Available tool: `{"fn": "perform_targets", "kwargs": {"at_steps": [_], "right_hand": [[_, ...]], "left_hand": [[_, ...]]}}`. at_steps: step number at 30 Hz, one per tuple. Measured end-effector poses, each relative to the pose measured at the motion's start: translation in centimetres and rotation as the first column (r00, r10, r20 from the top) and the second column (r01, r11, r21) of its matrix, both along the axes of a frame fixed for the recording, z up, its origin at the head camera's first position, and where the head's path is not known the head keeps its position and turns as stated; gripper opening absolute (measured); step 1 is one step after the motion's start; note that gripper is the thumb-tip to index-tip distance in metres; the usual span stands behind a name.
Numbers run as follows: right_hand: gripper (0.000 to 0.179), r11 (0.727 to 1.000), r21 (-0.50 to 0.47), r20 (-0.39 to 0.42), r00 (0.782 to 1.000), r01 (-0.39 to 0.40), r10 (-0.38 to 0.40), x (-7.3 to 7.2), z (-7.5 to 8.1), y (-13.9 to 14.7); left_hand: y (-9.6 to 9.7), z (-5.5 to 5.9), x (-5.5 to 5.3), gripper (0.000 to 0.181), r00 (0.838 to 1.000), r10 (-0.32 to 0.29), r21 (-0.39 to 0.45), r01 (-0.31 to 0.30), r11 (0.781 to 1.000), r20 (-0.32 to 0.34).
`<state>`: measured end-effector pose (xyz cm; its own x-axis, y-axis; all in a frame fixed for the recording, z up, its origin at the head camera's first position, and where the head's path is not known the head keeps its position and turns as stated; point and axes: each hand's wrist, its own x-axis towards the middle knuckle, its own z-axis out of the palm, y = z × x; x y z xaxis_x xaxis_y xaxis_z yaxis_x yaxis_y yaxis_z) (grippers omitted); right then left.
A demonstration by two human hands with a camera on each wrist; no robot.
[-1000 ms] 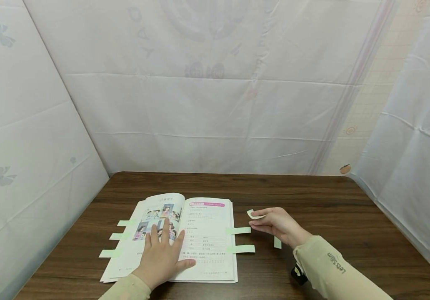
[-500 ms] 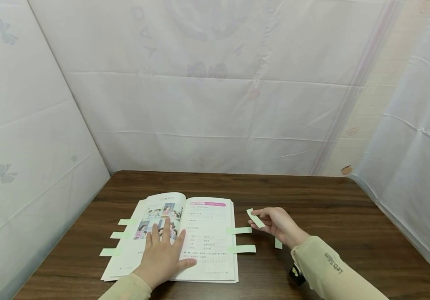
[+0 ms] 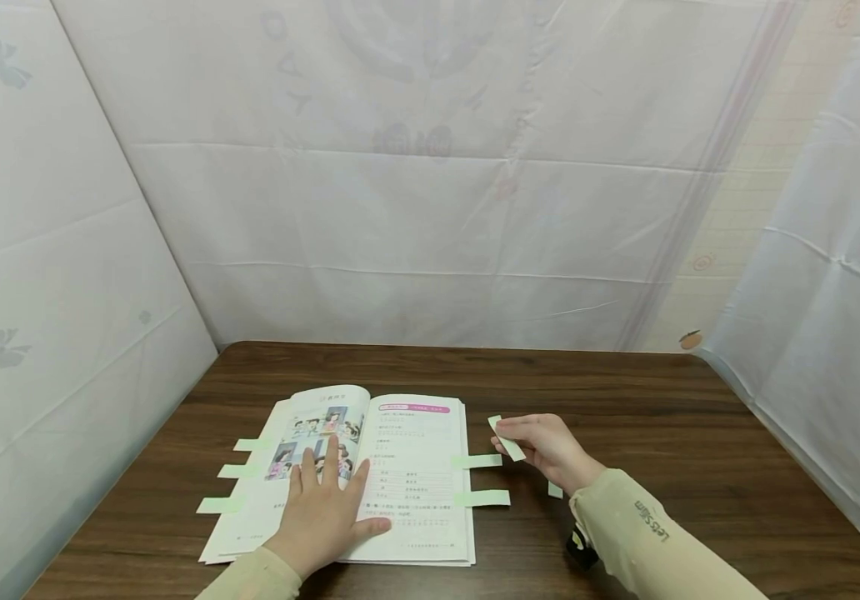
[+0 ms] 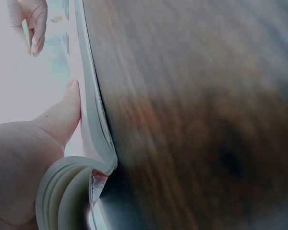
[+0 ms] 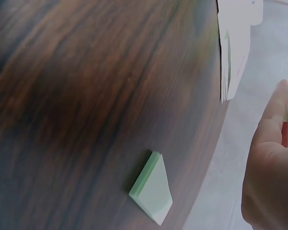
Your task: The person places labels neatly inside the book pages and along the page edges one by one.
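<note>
An open book [image 3: 415,533] with printed text and coloured pictures lies on the table. Across its middle rests my left hand [image 3: 322,512], fingers spread over the left page and thumb on the right one. To the right of the book, my right hand [image 3: 550,447] pinches a pale green sticky note strip [image 3: 507,440], raised above the table. Two similar sticky notes [image 3: 486,498] stick out of the book's right edge, and several sticky tabs [image 3: 214,505] out of its left edge. Under the right wrist, partly hidden, sits a pad of sticky notes [image 5: 153,191].
The dark wooden table [image 3: 595,375] reaches back to a pale patterned cloth [image 3: 430,217] hanging behind it. More cloth hangs at the left and right sides. A black wrist device [image 3: 581,547] is on the right wrist.
The sticky note in my right hand has turned its flat face toward the head camera. That hand has shifted slightly left toward the book. My left hand stays on the book.
</note>
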<state>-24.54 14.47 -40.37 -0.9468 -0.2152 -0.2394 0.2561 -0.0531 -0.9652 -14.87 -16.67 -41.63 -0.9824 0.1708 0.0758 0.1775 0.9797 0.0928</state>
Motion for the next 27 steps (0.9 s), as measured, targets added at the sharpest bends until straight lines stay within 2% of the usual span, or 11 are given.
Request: {"fn": "perform_targets", "kwargs": {"at_steps": [8,13,18,27], "right_hand": [[0.036,0.997,0.019,0.02,0.996,0.081,-0.081,-0.6,-0.3,-0.9],[0.042,0.992,0.016,0.044,0.991,0.123,-0.123,-0.9,-0.4,-1.2],[0.047,0.994,0.016,0.045,0.993,0.112,-0.113,-1.1,-0.4,-1.3],[0.035,0.994,0.056,0.041,0.994,0.096,-0.098,-1.8,-0.4,-1.9]], "left_hand": [[0.1,0.1,0.0,0.087,1.0,-0.001,-0.001,0.001,1.0,0.003],[0.1,0.1,0.0,0.087,1.0,0.002,0.004,-0.002,1.0,0.009],[0.1,0.1,0.0,0.087,1.0,-0.004,-0.002,0.004,1.0,-0.001],[0.1,0.1,0.1,0.087,1.0,-0.002,-0.006,0.002,1.0,0.0]]}}
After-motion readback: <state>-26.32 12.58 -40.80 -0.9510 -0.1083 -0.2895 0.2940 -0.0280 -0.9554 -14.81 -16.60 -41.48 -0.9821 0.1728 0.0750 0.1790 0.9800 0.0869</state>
